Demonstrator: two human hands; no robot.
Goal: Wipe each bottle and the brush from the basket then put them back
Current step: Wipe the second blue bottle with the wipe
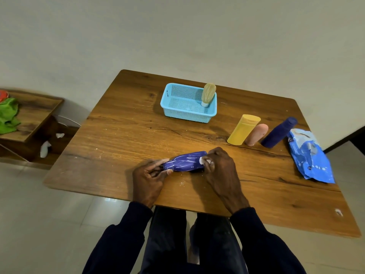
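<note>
A dark blue bottle (186, 161) with white streaks lies sideways just above the table's near edge. My left hand (148, 177) grips its narrow cap end. My right hand (221, 169) pinches a small white wipe (203, 160) against the bottle's other end. A light blue basket (173, 111) stands at the back of the table, with a yellowish brush (208, 93) leaning upright in its right corner. To the right stand a yellow bottle (243, 129), a peach bottle (256, 134) and a dark blue bottle (278, 132) in a row.
A blue wipes packet (310, 155) lies near the wooden table's (122, 123) right edge. At the far left stands a low wooden shelf (35, 115) with a green cloth (7, 115); white crumpled scraps (45, 148) lie under it.
</note>
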